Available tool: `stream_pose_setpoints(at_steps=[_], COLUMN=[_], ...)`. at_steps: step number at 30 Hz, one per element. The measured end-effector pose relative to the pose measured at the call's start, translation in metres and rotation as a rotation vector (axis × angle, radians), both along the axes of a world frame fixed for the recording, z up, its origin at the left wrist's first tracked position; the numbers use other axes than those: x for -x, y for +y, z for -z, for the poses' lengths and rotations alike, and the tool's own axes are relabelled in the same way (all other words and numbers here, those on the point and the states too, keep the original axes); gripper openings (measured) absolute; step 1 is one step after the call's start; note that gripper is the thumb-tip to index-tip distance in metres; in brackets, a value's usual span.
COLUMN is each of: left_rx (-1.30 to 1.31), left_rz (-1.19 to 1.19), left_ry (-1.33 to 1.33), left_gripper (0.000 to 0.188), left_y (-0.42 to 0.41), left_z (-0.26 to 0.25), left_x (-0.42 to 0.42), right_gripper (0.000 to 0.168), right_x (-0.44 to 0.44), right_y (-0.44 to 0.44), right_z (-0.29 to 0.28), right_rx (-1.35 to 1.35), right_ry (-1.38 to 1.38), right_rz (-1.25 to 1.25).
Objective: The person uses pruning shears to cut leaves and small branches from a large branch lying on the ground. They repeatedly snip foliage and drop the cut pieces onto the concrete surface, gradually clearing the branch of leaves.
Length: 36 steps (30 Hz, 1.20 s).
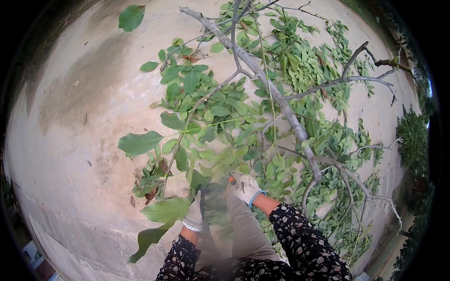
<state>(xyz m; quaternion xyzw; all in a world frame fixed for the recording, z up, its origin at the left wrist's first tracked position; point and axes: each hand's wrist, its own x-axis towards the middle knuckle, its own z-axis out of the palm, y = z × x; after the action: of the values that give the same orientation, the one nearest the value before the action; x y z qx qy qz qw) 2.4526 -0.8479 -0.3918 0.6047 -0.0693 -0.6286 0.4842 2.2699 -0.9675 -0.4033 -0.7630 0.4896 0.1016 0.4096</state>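
Note:
My left hand (194,212), in a whitish work glove, is closed around the base of a leafy stem, with large green leaves (167,210) beside it. My right hand (243,186), in a soiled white glove with a blue cuff edge, grips a tool with an orange handle (232,180); the rest of the tool is blurred or hidden, so its kind cannot be told. A thin upright branch (178,142) with leaves rises ahead of my left hand. Before me, a thick grey bare branch (290,114) runs diagonally above the leaves.
Cut leafy twigs (302,65) lie heaped on the concrete ground (105,87), ahead and to the right. Bare side branches (337,81) stick out to the right, and a forked limb (355,179) reaches near my right sleeve. Shrubs (411,144) stand at the right edge.

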Motion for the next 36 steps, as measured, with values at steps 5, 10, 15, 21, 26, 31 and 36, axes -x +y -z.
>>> stream_pose_setpoints(at_steps=[5, 10, 15, 21, 26, 31, 36], left_rx=[0.119, -0.131, -0.097, -0.013, 0.035, 0.051, -0.112], left_rz=[-0.103, -0.639, -0.321, -0.282, -0.323, -0.574, -0.729], left_ry=[-0.240, -0.097, -0.345, -0.345, -0.341, -0.347, -0.302], left_gripper=[0.046, 0.045, 0.023, 0.029, 0.036, 0.038, 0.039], left_y=[-0.020, 0.008, 0.027, 0.029, 0.035, 0.052, 0.100], left_z=[-0.031, -0.003, 0.022, 0.019, 0.013, 0.006, 0.025], left_x=[-0.041, -0.111, -0.087, -0.076, -0.086, -0.105, -0.119], right_gripper=[0.033, 0.038, 0.038, 0.033, 0.031, 0.034, 0.046], right_x=[0.022, -0.004, -0.051, -0.103, -0.106, -0.035, -0.033], right_y=[0.003, -0.036, -0.089, -0.094, -0.088, -0.091, -0.049], right_z=[0.006, -0.029, -0.018, 0.021, 0.009, -0.022, -0.052], right_rx=[0.021, 0.223, 0.171, 0.293, 0.110, -0.017, 0.149], right_ry=[-0.051, 0.352, 0.596, 0.816, 0.715, 0.380, 0.300], right_rz=[0.076, -0.192, -0.647, -1.042, -1.054, -0.589, -0.682])
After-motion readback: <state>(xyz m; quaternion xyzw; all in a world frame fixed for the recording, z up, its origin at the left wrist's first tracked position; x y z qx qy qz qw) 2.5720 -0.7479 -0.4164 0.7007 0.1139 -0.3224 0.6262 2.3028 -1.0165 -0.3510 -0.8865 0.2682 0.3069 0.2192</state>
